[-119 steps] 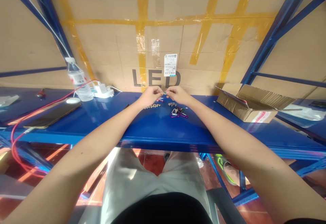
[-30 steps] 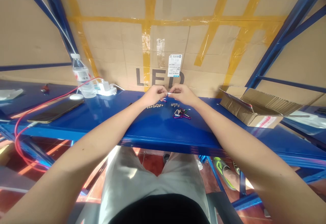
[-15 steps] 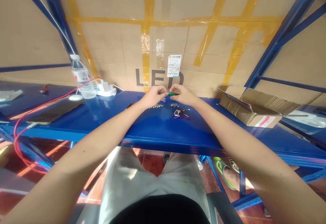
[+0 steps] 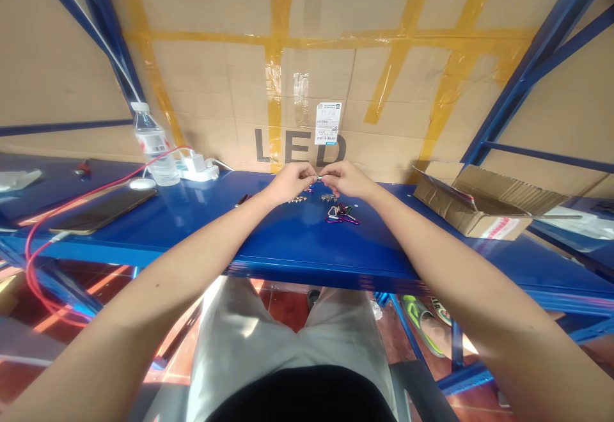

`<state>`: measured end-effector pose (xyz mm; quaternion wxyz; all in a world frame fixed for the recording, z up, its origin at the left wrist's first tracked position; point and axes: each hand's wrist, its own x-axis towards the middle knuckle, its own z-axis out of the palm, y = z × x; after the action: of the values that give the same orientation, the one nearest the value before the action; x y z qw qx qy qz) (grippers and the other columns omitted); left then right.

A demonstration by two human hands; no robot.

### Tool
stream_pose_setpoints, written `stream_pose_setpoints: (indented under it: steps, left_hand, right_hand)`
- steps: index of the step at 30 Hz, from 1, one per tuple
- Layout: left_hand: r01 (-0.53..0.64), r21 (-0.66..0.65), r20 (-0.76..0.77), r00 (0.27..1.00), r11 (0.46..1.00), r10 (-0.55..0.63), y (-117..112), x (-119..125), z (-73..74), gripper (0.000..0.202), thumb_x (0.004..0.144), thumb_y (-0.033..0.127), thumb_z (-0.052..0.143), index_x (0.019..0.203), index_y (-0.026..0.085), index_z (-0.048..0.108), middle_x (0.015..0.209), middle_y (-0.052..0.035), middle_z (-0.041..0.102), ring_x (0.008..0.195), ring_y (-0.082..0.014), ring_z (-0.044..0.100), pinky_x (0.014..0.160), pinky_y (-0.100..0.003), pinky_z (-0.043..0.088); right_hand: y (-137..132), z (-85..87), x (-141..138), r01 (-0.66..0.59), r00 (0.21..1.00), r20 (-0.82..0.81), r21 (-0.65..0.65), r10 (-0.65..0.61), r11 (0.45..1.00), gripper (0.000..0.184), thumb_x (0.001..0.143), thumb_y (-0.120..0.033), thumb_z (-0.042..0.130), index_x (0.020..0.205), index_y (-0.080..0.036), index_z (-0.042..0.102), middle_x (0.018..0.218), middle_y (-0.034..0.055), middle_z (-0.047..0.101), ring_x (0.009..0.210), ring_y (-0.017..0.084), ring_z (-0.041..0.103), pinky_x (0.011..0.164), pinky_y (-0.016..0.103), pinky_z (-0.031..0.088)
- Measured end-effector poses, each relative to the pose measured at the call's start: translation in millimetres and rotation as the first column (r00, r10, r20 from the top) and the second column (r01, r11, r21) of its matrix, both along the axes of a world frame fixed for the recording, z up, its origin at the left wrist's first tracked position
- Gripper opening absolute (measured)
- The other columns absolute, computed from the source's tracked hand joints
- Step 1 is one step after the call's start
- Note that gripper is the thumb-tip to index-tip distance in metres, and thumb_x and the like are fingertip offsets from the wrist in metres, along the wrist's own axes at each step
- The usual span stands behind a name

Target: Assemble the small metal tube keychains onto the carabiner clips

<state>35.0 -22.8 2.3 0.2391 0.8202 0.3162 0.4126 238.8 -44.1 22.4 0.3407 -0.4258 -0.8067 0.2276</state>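
Note:
Above the back part of the blue table (image 4: pixel 307 243), my left hand (image 4: pixel 296 179) and my right hand (image 4: pixel 343 179) meet fingertip to fingertip. Both are closed in a pinch on a small slim green piece (image 4: pixel 319 178); mostly covered by the fingers, its exact kind cannot be made out. Just below the right hand lie several small silver metal parts (image 4: pixel 329 198). Nearer to me is a little heap of coloured carabiners (image 4: pixel 341 215), purple, green and silver among them. A row of small brass-coloured parts (image 4: pixel 298 199) sits partly hidden behind the left hand.
A dark slim object (image 4: pixel 243 200) lies beside my left forearm. On the left are a phone (image 4: pixel 103 212), a red cable (image 4: pixel 91 197), a water bottle (image 4: pixel 156 147) and a white power strip (image 4: pixel 204 171). An open cardboard box (image 4: pixel 480 201) stands right. Large taped cardboard (image 4: pixel 215 89) closes the back.
My right fingers have shifted over the green piece, so less of it shows now. Both hands stay in nearly the same spot. Things on the table have not moved.

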Motion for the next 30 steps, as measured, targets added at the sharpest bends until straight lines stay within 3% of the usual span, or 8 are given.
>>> stream_pose_setpoints:
  steps: [8,15,22,27,30]
  left_hand:
    - [0.023,0.03,-0.014,1.0,0.999,-0.022,0.4,1.8,-1.7,0.009,0.089,0.022,0.062,0.085,0.016,0.067,0.073,-0.0023,0.067,0.066,-0.0141,0.059,0.06,-0.026,0.043]
    - [0.028,0.15,-0.11,0.994,0.988,-0.012,-1.5,2.0,-0.9,0.011,0.091,0.02,0.057,0.085,0.017,0.067,0.075,-0.0019,0.066,0.065,-0.0139,0.054,0.061,-0.027,0.04]
    - [0.135,0.417,-0.287,0.958,0.899,-0.01,-4.5,0.1,2.9,0.014,0.096,0.018,0.05,0.086,0.019,0.06,0.084,-0.0053,0.067,0.076,-0.0184,0.058,0.072,-0.031,0.042]
    - [0.204,0.47,-0.329,0.943,0.859,-0.044,-8.6,-0.6,6.3,0.02,0.101,0.025,0.046,0.088,0.02,0.061,0.088,-0.0084,0.065,0.085,-0.0214,0.059,0.083,-0.035,0.046]
    - [0.229,0.463,-0.315,0.946,0.856,-0.083,-8.5,-1.0,6.2,0.022,0.101,0.025,0.046,0.091,0.021,0.065,0.094,-0.0099,0.067,0.09,-0.0215,0.06,0.085,-0.035,0.047]
  right_hand:
    - [5.9,-2.0,2.2,-0.071,0.997,-0.023,0.021,0.072,0.997,0.032,0.091,-0.019,0.061,0.06,-0.018,0.055,0.052,-0.0025,0.052,0.044,0.011,0.052,0.05,0.025,0.041]
    - [7.0,-3.2,1.9,-0.128,0.981,-0.168,-0.172,0.099,0.977,0.028,0.09,-0.019,0.063,0.063,-0.018,0.058,0.05,-0.0046,0.043,0.042,0.009,0.04,0.048,0.026,0.044]
    - [-0.1,-0.7,3.1,-0.21,0.948,-0.31,-0.441,0.071,0.873,0.023,0.094,-0.019,0.06,0.072,-0.015,0.064,0.05,-0.0059,0.034,0.042,0.008,0.029,0.043,0.024,0.036]
    - [-0.5,2.1,8.6,-0.283,0.928,-0.366,-0.559,0.075,0.78,0.02,0.096,-0.018,0.055,0.078,-0.014,0.062,0.052,-0.0064,0.033,0.043,0.007,0.023,0.042,0.022,0.034]
    - [0.5,3.1,10.3,-0.31,0.919,-0.386,-0.581,0.08,0.752,0.017,0.095,-0.018,0.056,0.079,-0.015,0.06,0.053,-0.007,0.032,0.042,0.007,0.022,0.041,0.022,0.034]
